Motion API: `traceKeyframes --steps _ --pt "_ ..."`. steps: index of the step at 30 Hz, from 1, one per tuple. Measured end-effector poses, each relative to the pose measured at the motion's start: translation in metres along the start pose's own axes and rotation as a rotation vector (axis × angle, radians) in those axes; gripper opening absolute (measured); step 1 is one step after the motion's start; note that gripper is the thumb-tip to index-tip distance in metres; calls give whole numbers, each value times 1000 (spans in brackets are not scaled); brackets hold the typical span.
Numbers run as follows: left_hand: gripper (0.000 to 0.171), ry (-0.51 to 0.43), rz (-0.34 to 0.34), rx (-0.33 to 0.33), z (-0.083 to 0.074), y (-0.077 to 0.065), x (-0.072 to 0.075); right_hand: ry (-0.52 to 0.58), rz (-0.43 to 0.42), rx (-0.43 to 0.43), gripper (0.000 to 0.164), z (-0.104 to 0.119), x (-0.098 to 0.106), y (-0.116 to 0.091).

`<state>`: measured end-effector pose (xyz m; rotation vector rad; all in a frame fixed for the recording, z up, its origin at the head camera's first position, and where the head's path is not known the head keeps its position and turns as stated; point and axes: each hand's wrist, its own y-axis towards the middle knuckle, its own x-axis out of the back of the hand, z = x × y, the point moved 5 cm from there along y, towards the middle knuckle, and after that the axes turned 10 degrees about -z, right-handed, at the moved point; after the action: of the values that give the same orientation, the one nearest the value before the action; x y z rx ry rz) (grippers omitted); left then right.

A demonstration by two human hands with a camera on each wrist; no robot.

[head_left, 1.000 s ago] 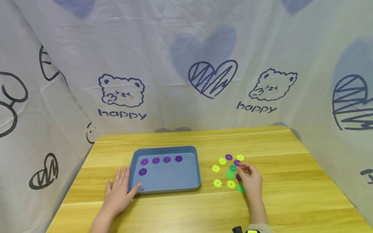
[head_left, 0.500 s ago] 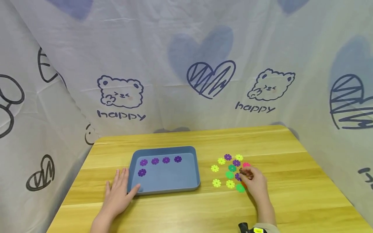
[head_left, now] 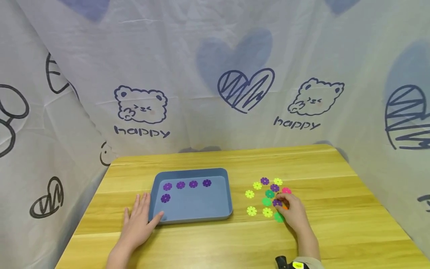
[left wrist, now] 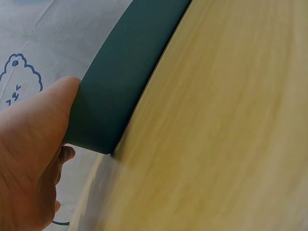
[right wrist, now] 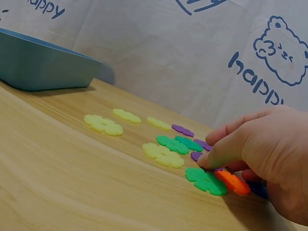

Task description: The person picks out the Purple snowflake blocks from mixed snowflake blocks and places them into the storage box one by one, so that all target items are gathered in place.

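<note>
My right hand (head_left: 294,213) bends over a purple flower-shaped disc (head_left: 277,202), pinching its edges between thumb and forefinger while it lies on the table. The right wrist view shows the thumb against this purple disc (right wrist: 196,156); the forefinger's contact is partly hidden. At the left, my left hand (head_left: 137,223) lies with straight fingers along the outside of a blue-grey tray (head_left: 191,220), its thumb resting on the front left corner. In the left wrist view that thumb touches the tray wall (left wrist: 115,72). Inside the tray sit several purple discs (head_left: 180,185), most in a row along the back.
Yellow discs (head_left: 251,211), green discs (head_left: 270,194), more purple discs (head_left: 264,181) and a pink disc (head_left: 286,191) lie right of the tray. An orange disc (right wrist: 233,182) and a dark blue disc (right wrist: 258,189) lie by the right hand. Printed cloth (head_left: 188,74) hangs behind the table.
My right hand has shifted right and slightly nearer, uncovering the pink disc, and its thumb and forefinger have closed about the purple disc. The left hand stays by the tray.
</note>
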<state>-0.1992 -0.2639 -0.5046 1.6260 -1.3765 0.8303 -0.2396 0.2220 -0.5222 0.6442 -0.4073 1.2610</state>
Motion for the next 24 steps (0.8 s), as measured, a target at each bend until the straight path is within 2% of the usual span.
traceKeyframes --steps 8,15,24 --pt "91 -9 1 0 -1 1 0 12 11 23 32 2 2 1" --pt "91 -4 1 -2 -1 1 -1 12 40 76 33 6 3 -1" --pt "91 -2 1 -10 -1 2 -1 45 111 48 41 6 4 -3"
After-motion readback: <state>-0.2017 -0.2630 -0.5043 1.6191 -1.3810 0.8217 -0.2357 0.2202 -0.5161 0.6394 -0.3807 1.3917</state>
